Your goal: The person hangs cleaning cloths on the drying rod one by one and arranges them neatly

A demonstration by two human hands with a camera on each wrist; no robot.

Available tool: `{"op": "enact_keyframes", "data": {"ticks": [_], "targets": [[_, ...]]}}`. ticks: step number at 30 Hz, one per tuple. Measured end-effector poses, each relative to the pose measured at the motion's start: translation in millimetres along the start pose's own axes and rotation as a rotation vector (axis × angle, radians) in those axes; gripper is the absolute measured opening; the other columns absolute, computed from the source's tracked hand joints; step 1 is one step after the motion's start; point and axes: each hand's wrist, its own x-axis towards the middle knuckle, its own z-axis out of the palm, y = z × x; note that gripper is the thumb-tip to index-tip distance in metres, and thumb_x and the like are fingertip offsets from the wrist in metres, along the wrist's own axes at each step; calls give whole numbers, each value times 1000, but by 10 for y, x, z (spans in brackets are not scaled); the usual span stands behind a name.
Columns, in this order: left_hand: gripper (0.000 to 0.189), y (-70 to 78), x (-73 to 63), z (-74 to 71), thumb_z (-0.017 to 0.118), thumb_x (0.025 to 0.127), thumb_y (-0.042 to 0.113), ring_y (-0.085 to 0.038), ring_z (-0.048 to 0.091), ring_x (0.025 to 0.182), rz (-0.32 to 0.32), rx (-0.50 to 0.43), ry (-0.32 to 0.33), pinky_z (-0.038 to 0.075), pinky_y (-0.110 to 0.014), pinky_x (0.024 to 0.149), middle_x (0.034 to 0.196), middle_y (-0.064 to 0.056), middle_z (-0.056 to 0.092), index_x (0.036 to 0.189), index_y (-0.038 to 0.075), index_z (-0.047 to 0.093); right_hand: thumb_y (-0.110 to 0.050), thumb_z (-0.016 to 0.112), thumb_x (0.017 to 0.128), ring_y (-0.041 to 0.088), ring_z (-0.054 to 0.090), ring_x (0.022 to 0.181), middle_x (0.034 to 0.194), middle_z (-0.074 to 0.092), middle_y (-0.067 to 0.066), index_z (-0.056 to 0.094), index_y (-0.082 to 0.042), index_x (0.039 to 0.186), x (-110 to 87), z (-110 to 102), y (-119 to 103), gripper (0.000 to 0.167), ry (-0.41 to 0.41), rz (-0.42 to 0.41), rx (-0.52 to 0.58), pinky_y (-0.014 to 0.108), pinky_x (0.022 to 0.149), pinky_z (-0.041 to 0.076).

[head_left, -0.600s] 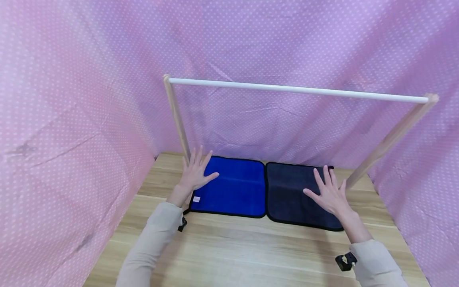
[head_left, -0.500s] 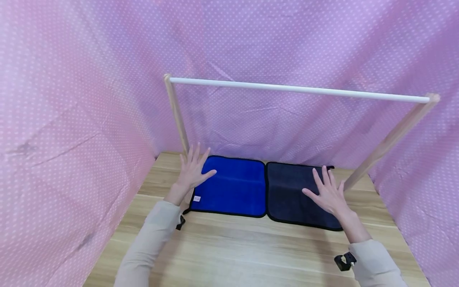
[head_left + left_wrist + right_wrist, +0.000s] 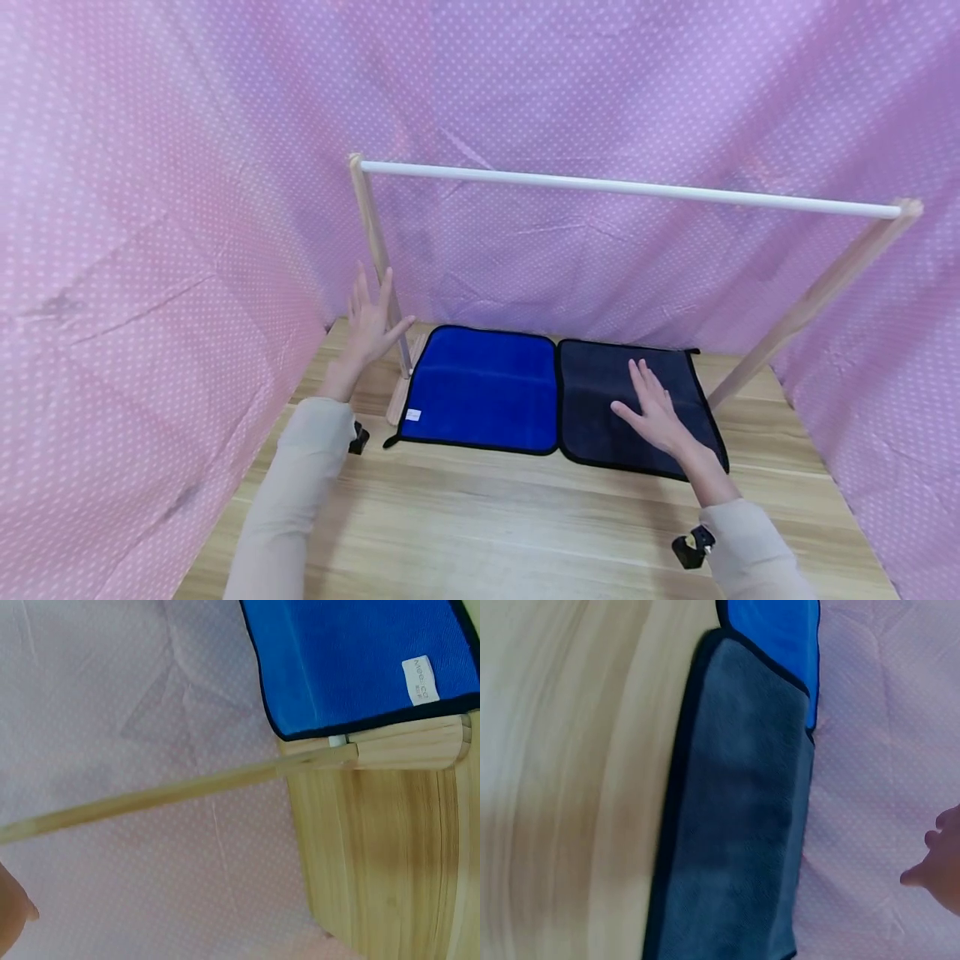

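Left grip (image 3: 369, 325) is hovering by the left wooden post (image 3: 378, 242), fingers straight, thumb spread wide, holding nothing; the left wrist view is showing a gap between fingertip and post. Right grip (image 3: 654, 417) is hanging over the dark grey cloth (image 3: 592, 417), flat and empty, fingers lying close together, thumb out. Change noted: half a second on, the left is swinging outward and up, clearing the blue cloth (image 3: 480, 387); the right is drifting inward, its spread narrowing. Neither cloth is visibly shifting. My reading for the work: neither cloth is being handled at this instant.

Both cloths are lying flat, side by side, on the wood-grain surface (image 3: 487, 525), black-trimmed edges meeting; whether one is overlapping, I cannot tell. Blue one is showing a faint crease, a white label (image 3: 413, 415) near its lower left corner, a black loop beyond. Above, the white rod (image 3: 630, 190) is spanning the two posts; pink dotted fabric (image 3: 562, 83) is hanging behind.
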Motion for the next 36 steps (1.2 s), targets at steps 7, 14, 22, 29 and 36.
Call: {"op": "enact_keyframes", "data": {"ticks": [7,14,22,29,36], "targets": [[89,-156,140,-49,68,80,6,-49,10,131,160,-115,112,12,-61,105,141,-37,6,140,-6,3,-30,54,91,41,-2,136,151,-4,22,0,-1,145,91,247,-50,82,2,-27,180,61,105,4],[82,-231,272,-96,58,86,0,-45,15,132,173,-191,61,14,-48,110,145,-33,6,140,-11,-3,-30,52,92,39,1,137,152,0,18,0,-4,146,185,503,-142,79,-6,-10,270,59,106,7],[67,-194,345,-116,42,94,0,-50,44,107,29,-206,44,36,-52,97,142,-34,19,144,-2,-3,-27,53,92,40,13,135,150,9,23,3,-5,147,272,846,-210,77,-25,23,393,57,105,18],[65,-188,347,-65,41,92,-6,-50,46,109,0,-206,119,41,-54,91,128,-38,36,145,2,4,-24,53,93,42,20,133,147,16,27,4,-2,146,331,1104,-273,75,-102,86,496,54,106,20],[66,-200,346,-46,41,92,-7,-50,47,108,-3,-224,137,43,-54,88,130,-38,36,145,5,4,-31,53,92,42,27,130,146,18,28,6,1,145,381,1225,-298,78,-124,182,401,53,102,29]]}}
